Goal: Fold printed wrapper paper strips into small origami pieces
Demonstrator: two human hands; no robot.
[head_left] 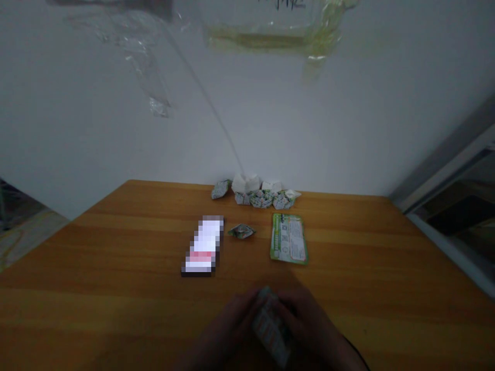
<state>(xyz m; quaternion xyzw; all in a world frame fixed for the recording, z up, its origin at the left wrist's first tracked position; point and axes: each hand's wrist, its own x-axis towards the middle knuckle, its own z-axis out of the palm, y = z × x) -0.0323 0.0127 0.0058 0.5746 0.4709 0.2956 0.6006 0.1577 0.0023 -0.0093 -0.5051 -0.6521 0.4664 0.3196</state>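
Both hands meet at the near edge of the wooden table [116, 247]. My left hand [226, 330] and my right hand [311, 330] together pinch a small printed paper piece [270, 330], partly folded and blurred. Just beyond them lies a single folded paper piece [242, 231]. A flat green-and-white printed sheet [289, 238] lies to its right. A phone [203, 246] with a lit screen lies to its left. Against the wall sits a cluster of several folded paper pieces [257, 194].
A white wall [77, 129] rises right behind the table. Clear plastic sheeting [147, 62] hangs high on it. A metal frame or sill [448, 170] runs along the right side. Floor shows at the far left past the table's corner.
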